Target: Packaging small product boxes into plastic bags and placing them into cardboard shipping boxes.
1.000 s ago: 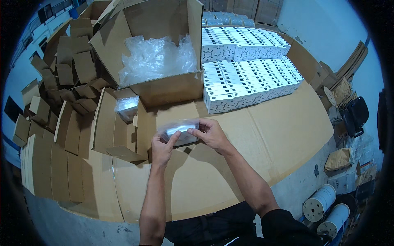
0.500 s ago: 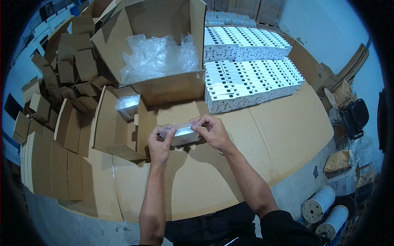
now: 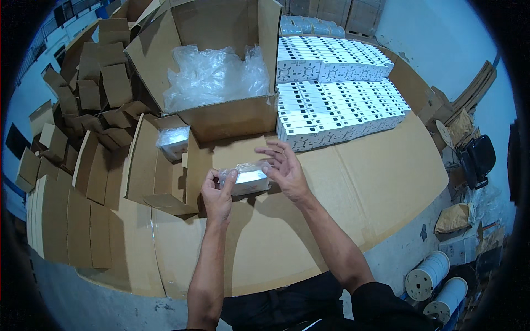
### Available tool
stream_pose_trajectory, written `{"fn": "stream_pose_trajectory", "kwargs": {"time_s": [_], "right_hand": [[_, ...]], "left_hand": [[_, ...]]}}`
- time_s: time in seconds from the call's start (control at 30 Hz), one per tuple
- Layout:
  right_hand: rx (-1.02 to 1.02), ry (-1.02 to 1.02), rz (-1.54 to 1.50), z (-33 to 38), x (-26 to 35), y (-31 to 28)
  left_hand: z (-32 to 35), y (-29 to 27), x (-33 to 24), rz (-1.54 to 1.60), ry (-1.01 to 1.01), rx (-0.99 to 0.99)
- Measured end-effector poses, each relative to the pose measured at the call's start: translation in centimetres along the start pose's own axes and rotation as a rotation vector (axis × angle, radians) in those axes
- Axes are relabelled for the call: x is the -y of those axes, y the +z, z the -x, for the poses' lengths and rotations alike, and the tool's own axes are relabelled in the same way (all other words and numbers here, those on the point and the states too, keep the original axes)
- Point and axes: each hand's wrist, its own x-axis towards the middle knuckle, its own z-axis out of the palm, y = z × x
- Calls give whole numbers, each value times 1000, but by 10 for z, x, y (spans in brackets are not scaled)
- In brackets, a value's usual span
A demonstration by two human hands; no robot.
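Observation:
My left hand [image 3: 217,199] grips the left end of a small white box [image 3: 251,183] in a clear plastic bag, thumb on top. The bag's loose edge bunches along the box's upper side. At the right end, my right hand [image 3: 289,177] has its fingers spread, with the thumb close to the plastic; whether it touches is hard to tell. Just left of my hands stands an open cardboard carton [image 3: 159,203]. Inside its far end lies another plastic-wrapped white box [image 3: 174,142].
Behind my hands, a large carton [image 3: 229,120] holds clear plastic bags [image 3: 212,77]. Rows of white boxes [image 3: 342,107] are stacked at the back right. Empty cartons [image 3: 113,88] pile up on the left. Cable spools [image 3: 428,276] stand on the floor at right, beyond the cardboard-covered table [image 3: 353,193].
My right hand has let go of the bag's upper edge and its fingers have spread out. The left hand keeps its hold, and the bag's edge now lies crumpled on the box.

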Motion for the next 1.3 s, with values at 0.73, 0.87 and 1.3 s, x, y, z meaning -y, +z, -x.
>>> {"fn": "stream_pose_trajectory", "kwargs": {"time_s": [0.73,0.87,1.3], "right_hand": [[146,123,413,1,2,-13],[184,56,415,-1,0,-13],[167,-111,549,0,13,-17]], "left_hand": [[23,10,-35,-819,913,-59],[23,14,-36,-901,896,217],[8,-4,-17,-332,134,258]]}}
